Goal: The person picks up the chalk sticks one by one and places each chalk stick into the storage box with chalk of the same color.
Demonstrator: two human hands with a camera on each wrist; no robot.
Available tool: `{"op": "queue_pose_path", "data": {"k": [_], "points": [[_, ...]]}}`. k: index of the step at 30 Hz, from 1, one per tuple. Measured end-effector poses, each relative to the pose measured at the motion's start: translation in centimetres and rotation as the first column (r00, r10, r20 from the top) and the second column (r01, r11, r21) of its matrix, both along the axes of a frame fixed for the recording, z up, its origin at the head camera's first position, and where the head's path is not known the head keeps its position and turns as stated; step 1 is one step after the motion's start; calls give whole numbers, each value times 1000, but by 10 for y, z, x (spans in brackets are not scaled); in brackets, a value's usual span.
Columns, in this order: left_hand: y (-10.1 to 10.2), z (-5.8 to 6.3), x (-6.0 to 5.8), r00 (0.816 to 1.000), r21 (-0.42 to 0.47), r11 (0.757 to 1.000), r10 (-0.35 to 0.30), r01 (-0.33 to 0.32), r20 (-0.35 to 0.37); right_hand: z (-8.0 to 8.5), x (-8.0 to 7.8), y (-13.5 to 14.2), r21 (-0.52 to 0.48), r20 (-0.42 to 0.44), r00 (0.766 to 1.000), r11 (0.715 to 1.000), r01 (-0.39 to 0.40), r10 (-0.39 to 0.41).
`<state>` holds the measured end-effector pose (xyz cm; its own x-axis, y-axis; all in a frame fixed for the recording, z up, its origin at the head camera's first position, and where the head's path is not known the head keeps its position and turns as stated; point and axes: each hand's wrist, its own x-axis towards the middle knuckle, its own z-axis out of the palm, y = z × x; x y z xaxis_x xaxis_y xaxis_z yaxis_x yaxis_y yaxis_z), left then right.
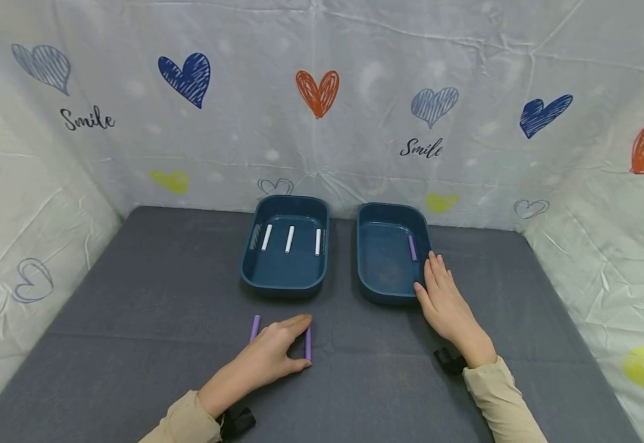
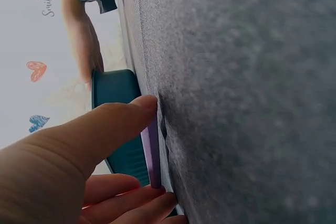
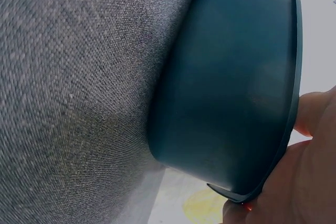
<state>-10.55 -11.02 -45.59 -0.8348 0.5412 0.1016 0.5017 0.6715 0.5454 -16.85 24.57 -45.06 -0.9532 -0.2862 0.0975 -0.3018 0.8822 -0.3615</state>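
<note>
**A slim, round purple stick (image 1: 308,344) was pinched end to end**

Nearest, a beige fabric sleeve (image 1: 186,421) reached in from the near edge. Beyond its cuff, the bare left hand (image 1: 269,352) was clamped on the purple stick, thumb at the near end and fingertips at the far end, low over a dark grey woven tablecloth (image 1: 161,295) (whether the stick touched the cloth could not be told). Just left of that hand, a second slim purple stick (image 1: 255,328) showed its far end, the rest hidden.

To the right, well apart from the left hand, the bare right hand (image 1: 448,307) lay with fingers extended along the right rim of a dark blue, rounded, plastic-looking right tray (image 1: 385,271), its thumb on the near rim. Inside that tray, a third purple stick (image 1: 412,248) lay near the right wall.

Beside it, across a narrow gap, stood a matching left tray (image 1: 283,267) holding three slim white sticks (image 1: 289,239), spread from left to right. Farthest, a white fabric backdrop (image 1: 366,37) carried orange, blue and yellow hearts (image 1: 317,94).
</note>
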Motion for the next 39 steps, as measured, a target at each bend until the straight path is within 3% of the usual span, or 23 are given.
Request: {"op": "queue_pose_path", "data": {"k": [8,25,33,39], "points": [[9,3,-4,1000,25,999,-24,24,16,-2,0,1,-4,-3,1000,1000,0,0],[39,5,-16,995,5,996,-92,92,41,-2,0,1,-14,5,1000,1000,1,-1],[54,8,-21,992,-42,994,-98,102,84,-2,0,2,-20,2,1000,1000,-1,1],[64,10,-24,991,-44,993,-109,112,77,-2,-1,1,-22,-6,1000,1000,-7,6]]}}
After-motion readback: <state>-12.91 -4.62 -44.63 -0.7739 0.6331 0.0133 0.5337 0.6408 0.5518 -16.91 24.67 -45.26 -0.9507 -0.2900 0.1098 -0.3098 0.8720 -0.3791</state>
